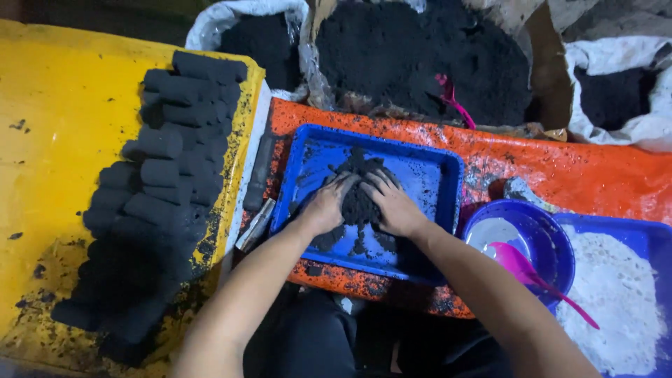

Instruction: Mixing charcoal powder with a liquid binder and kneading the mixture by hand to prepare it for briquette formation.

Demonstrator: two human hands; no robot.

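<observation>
Black mound (359,203) — between both hands

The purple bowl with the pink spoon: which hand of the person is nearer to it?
Right. The right hand kneads black mix in the blue tray, beside the purple bowl; the left hand lies further away.

Bare forearms, sleeveless, soot-dusted fingers (341,183), dark trousers (315,343) below

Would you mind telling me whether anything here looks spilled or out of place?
Yes: black powder is smeared and scattered over the orange sheet around the blue tray and on the yellow surface beside the stacked black cylinders. Both hands work the dark clump inside the tray.
</observation>
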